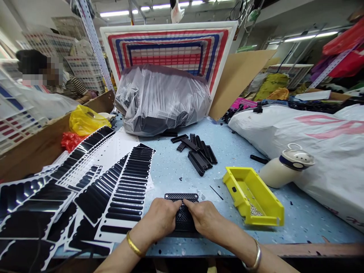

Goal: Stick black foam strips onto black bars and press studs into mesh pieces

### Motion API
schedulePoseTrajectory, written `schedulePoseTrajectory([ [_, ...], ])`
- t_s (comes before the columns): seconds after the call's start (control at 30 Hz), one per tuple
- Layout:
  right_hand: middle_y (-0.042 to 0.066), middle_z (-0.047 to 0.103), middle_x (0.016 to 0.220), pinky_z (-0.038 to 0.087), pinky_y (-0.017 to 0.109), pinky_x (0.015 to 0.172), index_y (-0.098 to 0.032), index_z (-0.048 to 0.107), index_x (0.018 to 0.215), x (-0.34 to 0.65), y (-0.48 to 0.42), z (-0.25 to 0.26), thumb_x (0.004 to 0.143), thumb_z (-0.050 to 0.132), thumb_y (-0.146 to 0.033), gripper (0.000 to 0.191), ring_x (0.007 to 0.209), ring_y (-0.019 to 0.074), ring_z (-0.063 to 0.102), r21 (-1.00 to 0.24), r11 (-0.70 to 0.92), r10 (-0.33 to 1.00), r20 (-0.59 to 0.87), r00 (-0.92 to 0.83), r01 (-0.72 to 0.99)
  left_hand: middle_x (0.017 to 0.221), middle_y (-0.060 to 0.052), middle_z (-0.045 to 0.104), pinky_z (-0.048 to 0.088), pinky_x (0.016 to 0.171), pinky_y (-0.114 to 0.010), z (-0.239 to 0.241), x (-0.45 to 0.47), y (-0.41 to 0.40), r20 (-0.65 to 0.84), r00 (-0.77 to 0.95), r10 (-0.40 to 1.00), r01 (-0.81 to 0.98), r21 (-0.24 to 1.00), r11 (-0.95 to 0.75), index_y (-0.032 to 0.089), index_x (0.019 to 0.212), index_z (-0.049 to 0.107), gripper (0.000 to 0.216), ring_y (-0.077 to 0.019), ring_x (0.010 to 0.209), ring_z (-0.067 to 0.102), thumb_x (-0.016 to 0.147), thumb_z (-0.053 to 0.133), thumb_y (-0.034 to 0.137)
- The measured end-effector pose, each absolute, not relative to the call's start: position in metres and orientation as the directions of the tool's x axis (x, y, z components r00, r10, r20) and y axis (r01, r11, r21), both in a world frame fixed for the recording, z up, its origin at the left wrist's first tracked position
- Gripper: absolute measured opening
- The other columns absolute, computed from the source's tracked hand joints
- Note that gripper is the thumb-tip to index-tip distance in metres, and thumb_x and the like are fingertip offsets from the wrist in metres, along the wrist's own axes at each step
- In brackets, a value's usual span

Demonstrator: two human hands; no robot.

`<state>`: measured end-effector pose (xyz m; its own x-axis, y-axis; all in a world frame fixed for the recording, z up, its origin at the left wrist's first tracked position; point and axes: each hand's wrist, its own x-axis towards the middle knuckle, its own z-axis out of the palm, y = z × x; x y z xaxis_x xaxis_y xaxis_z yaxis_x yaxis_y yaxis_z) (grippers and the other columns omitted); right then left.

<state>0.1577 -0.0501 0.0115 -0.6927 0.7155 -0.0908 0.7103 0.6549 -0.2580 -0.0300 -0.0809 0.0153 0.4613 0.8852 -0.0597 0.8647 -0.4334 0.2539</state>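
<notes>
At the table's front edge, my left hand (161,217) and my right hand (207,219) meet over a black plastic piece with a textured, perforated face (182,217). Both hands are closed around its two sides, with fingertips pressing near its upper middle. Part of the piece is hidden by the hands. Along its far side lies a narrow black strip (181,196) with a small light dot near each end. A yellow bin (254,195) with small metal bits in it stands right of my right hand. Left of my left hand lie sheets of black strip stickers (127,178).
Several loose black plastic pieces (197,151) lie farther back, before a plastic-bagged bundle (163,100). On the right are a cream bottle (280,170) and a large white sack (318,140). A thin dark rod (216,192) lies near the bin. Another person (65,81) is at the far left.
</notes>
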Motion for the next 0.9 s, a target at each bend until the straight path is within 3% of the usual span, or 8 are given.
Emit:
schedulePoseTrajectory([
  [0.13, 0.009, 0.077, 0.092, 0.053, 0.028, 0.07, -0.017, 0.065, 0.118, 0.163, -0.054, 0.011, 0.083, 0.042, -0.005, 0.043, 0.082, 0.0227, 0.073, -0.357, 0.659, 0.692, -0.057, -0.72, 0.662, 0.083, -0.007, 0.075, 0.053, 0.067, -0.031, 0.013, -0.037, -0.085, -0.035, 0.46, 0.887, 0.854, 0.292, -0.431, 0.023, 0.109, 0.066, 0.036, -0.0234, 0.074, 0.071, 0.084, 0.045, 0.006],
  [0.27, 0.013, 0.076, 0.103, 0.055, 0.033, 0.076, -0.013, 0.061, 0.127, 0.18, -0.058, -0.009, 0.085, 0.038, -0.006, 0.048, 0.087, 0.0244, 0.073, -0.324, 0.671, 0.72, 0.072, -0.69, 0.667, 0.081, -0.007, 0.074, 0.053, 0.066, -0.031, 0.003, -0.047, -0.092, -0.006, 0.43, 0.903, 0.852, 0.335, -0.403, 0.021, 0.102, 0.068, 0.035, -0.0239, 0.073, 0.07, 0.084, 0.043, 0.004],
  [0.33, 0.013, 0.076, 0.099, 0.056, 0.035, 0.074, -0.012, 0.061, 0.126, 0.188, -0.059, -0.018, 0.086, 0.036, -0.007, 0.047, 0.084, 0.0249, 0.073, -0.31, 0.684, 0.718, 0.124, -0.685, 0.661, 0.079, -0.009, 0.073, 0.054, 0.065, -0.032, -0.001, -0.049, -0.095, 0.01, 0.416, 0.909, 0.853, 0.343, -0.394, 0.019, 0.097, 0.069, 0.033, -0.0246, 0.073, 0.07, 0.083, 0.043, 0.003],
  [0.43, 0.011, 0.076, 0.091, 0.054, 0.032, 0.069, -0.013, 0.059, 0.129, 0.191, -0.063, -0.022, 0.083, 0.037, -0.004, 0.052, 0.076, 0.0222, 0.071, -0.3, 0.725, 0.679, 0.161, -0.716, 0.62, 0.082, -0.009, 0.073, 0.055, 0.067, -0.032, -0.006, -0.049, -0.098, 0.08, 0.418, 0.905, 0.833, 0.364, -0.417, 0.018, 0.109, 0.067, 0.04, -0.024, 0.074, 0.07, 0.082, 0.042, 0.002],
  [0.57, 0.009, 0.073, 0.085, 0.049, 0.03, 0.066, -0.015, 0.056, 0.135, 0.185, -0.071, -0.015, 0.076, 0.041, 0.001, 0.063, 0.069, 0.0202, 0.066, -0.212, 0.754, 0.651, 0.112, -0.751, 0.622, 0.081, -0.008, 0.072, 0.055, 0.066, -0.032, -0.005, -0.043, -0.099, 0.088, 0.447, 0.89, 0.829, 0.334, -0.449, 0.02, 0.125, 0.061, 0.052, -0.0223, 0.07, 0.069, 0.08, 0.044, 0.001],
  [0.7, 0.011, 0.071, 0.087, 0.048, 0.032, 0.066, -0.013, 0.053, 0.139, 0.18, -0.076, -0.01, 0.071, 0.043, 0.002, 0.07, 0.072, 0.0232, 0.065, -0.093, 0.758, 0.65, 0.016, -0.76, 0.646, 0.079, -0.007, 0.071, 0.055, 0.064, -0.032, 0.0, -0.04, -0.097, 0.012, 0.468, 0.884, 0.852, 0.262, -0.454, 0.021, 0.126, 0.061, 0.053, -0.0229, 0.069, 0.068, 0.08, 0.045, 0.001],
  [0.9, 0.011, 0.072, 0.091, 0.05, 0.033, 0.069, -0.015, 0.048, 0.143, 0.195, -0.079, -0.01, 0.071, 0.04, 0.003, 0.075, 0.074, 0.0237, 0.066, -0.077, 0.731, 0.677, -0.044, -0.734, 0.679, 0.08, -0.008, 0.072, 0.056, 0.064, -0.035, 0.0, -0.045, -0.098, -0.021, 0.487, 0.873, 0.851, 0.239, -0.468, 0.021, 0.126, 0.061, 0.053, -0.0247, 0.069, 0.069, 0.08, 0.044, 0.0],
])
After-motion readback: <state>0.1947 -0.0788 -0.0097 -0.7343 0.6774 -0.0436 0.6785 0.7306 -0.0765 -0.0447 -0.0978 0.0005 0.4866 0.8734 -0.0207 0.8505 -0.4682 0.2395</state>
